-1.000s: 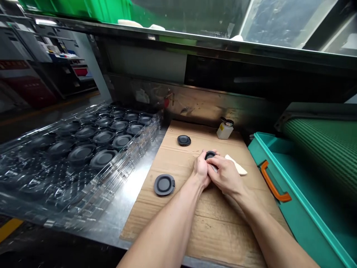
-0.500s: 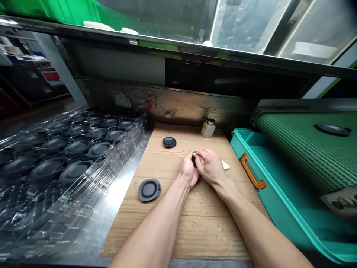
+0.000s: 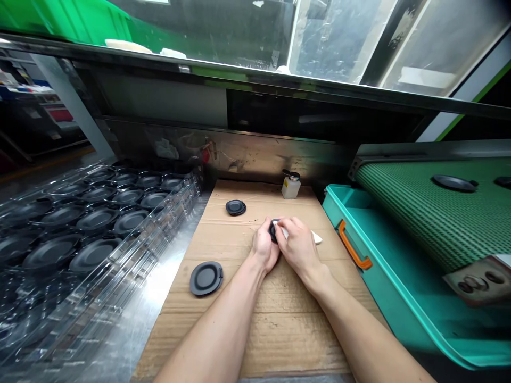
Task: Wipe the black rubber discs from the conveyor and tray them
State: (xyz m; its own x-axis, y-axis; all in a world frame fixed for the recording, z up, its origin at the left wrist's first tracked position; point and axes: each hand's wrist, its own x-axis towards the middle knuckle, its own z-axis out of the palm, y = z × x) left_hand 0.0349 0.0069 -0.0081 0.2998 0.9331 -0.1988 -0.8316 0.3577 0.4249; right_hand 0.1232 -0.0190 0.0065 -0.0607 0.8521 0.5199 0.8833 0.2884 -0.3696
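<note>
Over the middle of the cardboard sheet (image 3: pixel 295 335), my left hand (image 3: pixel 264 247) is closed around a round black plastic part (image 3: pixel 273 230), mostly covered by my fingers. My right hand (image 3: pixel 297 246) pinches a white cloth (image 3: pixel 317 238) against that part; one end of the cloth sticks out past the hand's right side. On the cardboard to the left lie a flat round black lid (image 3: pixel 206 278) with a small tab and, farther back, a smaller black round piece (image 3: pixel 235 207). A whitish dispenser bottle (image 3: pixel 291 186) with its cap flipped up stands behind my hands.
Clear plastic trays (image 3: pixel 131 252) filled with black round parts stand at left. A teal bin (image 3: pixel 403 314) with an orange handle (image 3: pixel 353 246) sits at right, beside a green conveyor belt (image 3: pixel 403 186) carrying a black disc (image 3: pixel 455 183). A metal shelf edge (image 3: pixel 239 74) crosses above.
The whole view has shifted slightly. More of the black part shows between my hands as my right fingers move on it. A second disc now shows at the belt's right edge.
</note>
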